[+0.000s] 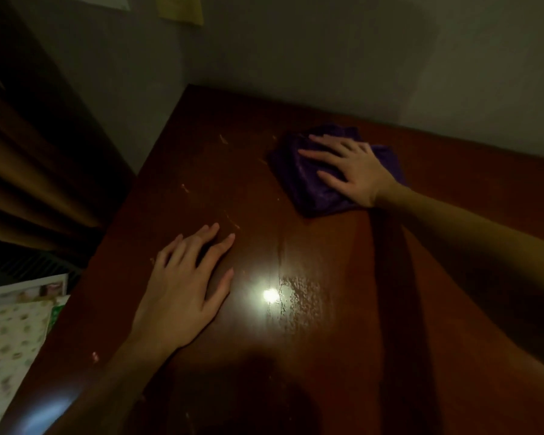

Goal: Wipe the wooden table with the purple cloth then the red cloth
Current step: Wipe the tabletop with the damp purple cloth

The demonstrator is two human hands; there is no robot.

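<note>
The purple cloth [308,180] lies bunched on the far right part of the dark wooden table [296,356]. My right hand [349,169] presses flat on top of it, fingers spread and straight, pointing left. Nearer me, my left hand [186,290] rests palm down on the bare wood at the table's left side, fingers straight. Pale scratches and a wet sheen with a bright light reflection mark the wood between the hands. No red cloth is in view.
A grey wall [327,58] runs along the table's far edge and left corner. A brown curtain [35,158] hangs to the left. Patterned fabric [10,346] and printed paper [29,288] lie beside the table's left edge.
</note>
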